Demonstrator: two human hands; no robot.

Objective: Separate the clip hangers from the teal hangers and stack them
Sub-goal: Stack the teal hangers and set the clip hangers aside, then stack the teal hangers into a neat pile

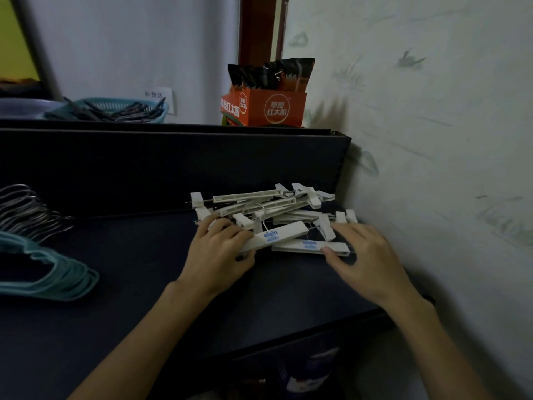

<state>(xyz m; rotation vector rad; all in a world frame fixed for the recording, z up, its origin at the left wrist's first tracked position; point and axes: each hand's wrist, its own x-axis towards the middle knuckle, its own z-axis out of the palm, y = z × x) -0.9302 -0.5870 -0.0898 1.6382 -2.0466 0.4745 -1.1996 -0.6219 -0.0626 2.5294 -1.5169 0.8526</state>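
Both bare forearms reach forward from the bottom edge and converge toward the middle. The left hand [220, 251] lies palm down, knuckles up, its fingers curled over and its thumb tucked underneath, so that it closes in a grip. The right hand [364, 256] is also palm down but flatter, with fingers spread and extended forward and the thumb pointing left toward the other hand. The two hands stay near each other without touching.

White clip hangers [271, 215] — teal hangers [54, 281].
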